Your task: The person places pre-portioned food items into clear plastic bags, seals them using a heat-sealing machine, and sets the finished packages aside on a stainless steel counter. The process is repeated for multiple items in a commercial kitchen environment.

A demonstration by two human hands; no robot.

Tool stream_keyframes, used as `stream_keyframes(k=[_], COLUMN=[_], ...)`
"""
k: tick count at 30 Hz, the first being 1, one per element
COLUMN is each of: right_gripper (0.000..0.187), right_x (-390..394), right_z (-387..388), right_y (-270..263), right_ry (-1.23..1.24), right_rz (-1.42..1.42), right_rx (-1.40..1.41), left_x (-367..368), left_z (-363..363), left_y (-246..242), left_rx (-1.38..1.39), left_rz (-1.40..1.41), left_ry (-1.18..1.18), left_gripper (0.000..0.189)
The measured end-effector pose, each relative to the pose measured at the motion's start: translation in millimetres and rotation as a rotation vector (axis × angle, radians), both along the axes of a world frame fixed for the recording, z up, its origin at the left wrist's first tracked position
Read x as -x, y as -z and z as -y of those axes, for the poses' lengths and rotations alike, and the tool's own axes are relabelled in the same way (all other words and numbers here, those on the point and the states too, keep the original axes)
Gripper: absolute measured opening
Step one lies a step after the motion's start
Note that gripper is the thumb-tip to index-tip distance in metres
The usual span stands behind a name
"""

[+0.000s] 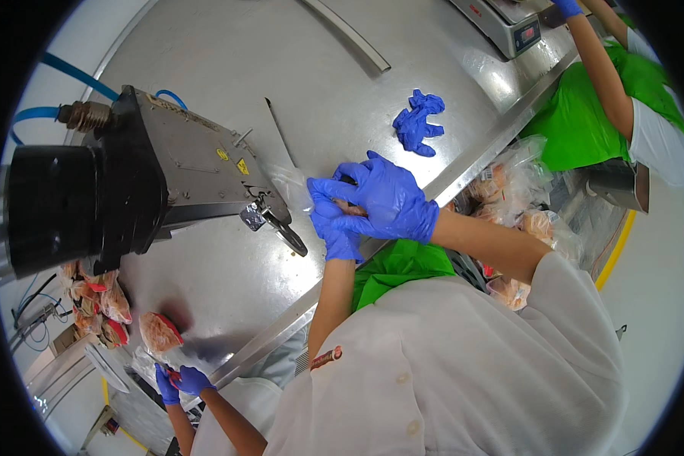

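Observation:
My left hand (332,219) and my right hand (390,196), both in blue disposable gloves, are pressed together over the near edge of a steel table (216,308). Between them shows a small pinkish patch (350,208), mostly covered; what it is I cannot tell. Clear plastic film (293,185) reaches from the fingers of my left hand towards a metal machine (199,159) with a black cylinder and blue air hoses. A curved black metal part (285,232) juts from the machine's front, just left of my left hand. How firmly either hand grips is hidden.
A crumpled blue glove (419,122) and a metal strip (353,37) lie on the table. A digital scale (504,28) stands far right. Bagged poultry-like packs (159,332) sit at left, with more bags (507,188) below the right edge. Co-workers' gloved hands (185,381) work nearby.

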State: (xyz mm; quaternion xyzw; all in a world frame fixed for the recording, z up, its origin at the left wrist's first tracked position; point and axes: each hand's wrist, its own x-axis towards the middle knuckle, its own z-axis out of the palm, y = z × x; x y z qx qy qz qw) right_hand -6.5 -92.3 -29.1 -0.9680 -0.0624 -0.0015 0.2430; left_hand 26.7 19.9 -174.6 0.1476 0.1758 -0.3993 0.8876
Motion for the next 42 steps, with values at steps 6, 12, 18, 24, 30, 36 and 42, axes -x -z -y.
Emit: stream_keyframes(k=[6,12,18,24,30,36,42], right_gripper=[0.041,0.049,0.064,0.080,0.073,0.057,0.049], right_x=[-12.3,23.0,30.6,15.0,29.7,19.7,-53.8], right_z=[-9.4,33.1,23.4,29.5,-9.6,-48.7,-24.4], right_y=[-0.3,38.3,-2.4,8.7,52.9,128.1,93.4], right_ry=[0.095,0.378,0.141,0.317,-0.217,0.099,0.193], right_rz=[-0.130,-0.332,-0.101,0.397,-0.236,-0.593,-0.530], right_rx=[0.140,-2.118,-2.048,-1.305,-2.497,-2.608,-2.307], left_x=[-18.9,-22.3,-44.2,-48.8,-25.8,-8.7,-49.5], left_z=[8.9,12.0,5.5,17.5,-24.0,-56.3,-102.3], left_y=[-39.5,-116.3,-187.8,-212.1,-180.2,-106.1,-91.1], left_rx=[-0.501,-0.396,-0.089,-0.322,-0.318,-1.031,-2.036], left_rz=[-0.071,0.594,0.867,0.442,0.667,0.980,1.101], left_ry=[-0.163,-0.210,-0.138,-0.223,-0.304,-0.596,-0.392], left_gripper=[0.035,0.036,0.036,0.043,0.031,0.031,0.027])
